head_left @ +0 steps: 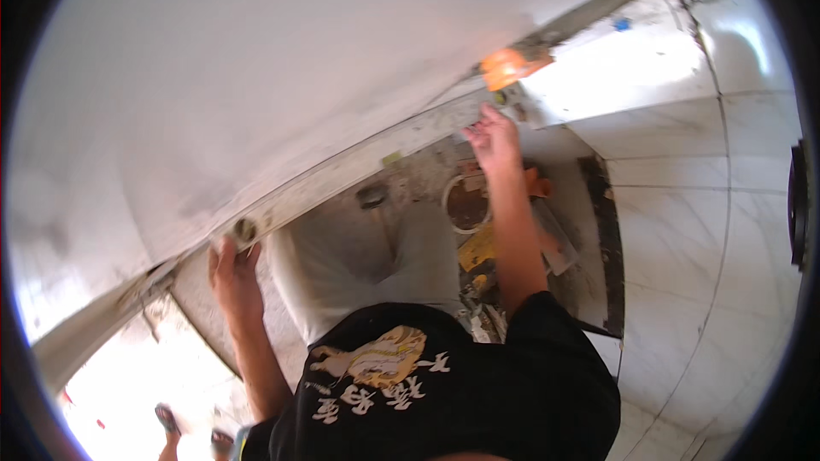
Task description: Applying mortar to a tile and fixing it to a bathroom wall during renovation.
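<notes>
A long, pale spirit level (342, 172) lies slantwise along the edge of a broad white surface (282, 68). It has a round opening near its left end and a small yellow-green vial about midway. My left hand (234, 277) grips the lower edge beside the round opening, its fingers up against the bar. Farther off, my right hand (495, 141) holds the other end with thumb and fingers at the edge. Just beyond that hand sits a bright orange object (511, 67), too blurred to name. My fingers' undersides are hidden.
Below the level, between my legs, is a dark-headed mallet (372, 197). A bucket (467, 205) with brown contents stands under my right forearm, near a yellow object (478, 248). White tiles (670, 222) cover the right side. Another person's feet (166, 418) show at lower left.
</notes>
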Tool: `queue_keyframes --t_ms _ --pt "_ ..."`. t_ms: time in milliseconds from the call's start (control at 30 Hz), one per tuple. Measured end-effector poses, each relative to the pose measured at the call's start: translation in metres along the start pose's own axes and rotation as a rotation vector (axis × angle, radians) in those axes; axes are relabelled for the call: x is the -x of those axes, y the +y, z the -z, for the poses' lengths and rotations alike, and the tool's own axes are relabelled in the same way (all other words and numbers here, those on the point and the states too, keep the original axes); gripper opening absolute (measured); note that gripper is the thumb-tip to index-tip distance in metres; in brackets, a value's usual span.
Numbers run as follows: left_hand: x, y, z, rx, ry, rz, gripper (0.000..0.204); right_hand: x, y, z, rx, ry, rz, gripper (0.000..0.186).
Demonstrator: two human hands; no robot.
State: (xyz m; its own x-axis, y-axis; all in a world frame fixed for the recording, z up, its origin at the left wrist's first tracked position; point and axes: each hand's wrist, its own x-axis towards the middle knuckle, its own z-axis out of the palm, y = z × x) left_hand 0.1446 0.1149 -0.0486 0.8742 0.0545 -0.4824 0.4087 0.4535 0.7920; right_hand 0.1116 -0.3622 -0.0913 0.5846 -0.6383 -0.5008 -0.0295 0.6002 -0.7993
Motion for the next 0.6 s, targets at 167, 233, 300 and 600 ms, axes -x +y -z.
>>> queue_keyframes --t_ms 167,233,300,600 --pt "0.002 0.007 0.006 0.011 -0.032 -0.02 0.026 0.026 -0.008 -0.026 -0.011 -0.037 0.041 0.028" --pt "0.003 0.01 -0.004 -0.006 0.011 -0.029 0.027 0.023 -0.009 -0.017 -0.006 -0.051 0.045 0.029" --pt "-0.002 0.007 0.0 0.012 -0.024 -0.026 0.027 0.024 -0.011 -0.019 -0.002 -0.084 0.032 0.029" --pt "0.002 0.012 -0.009 -0.021 0.011 -0.004 0.025 0.029 -0.018 -0.026 0.017 -0.023 -0.004 0.023"
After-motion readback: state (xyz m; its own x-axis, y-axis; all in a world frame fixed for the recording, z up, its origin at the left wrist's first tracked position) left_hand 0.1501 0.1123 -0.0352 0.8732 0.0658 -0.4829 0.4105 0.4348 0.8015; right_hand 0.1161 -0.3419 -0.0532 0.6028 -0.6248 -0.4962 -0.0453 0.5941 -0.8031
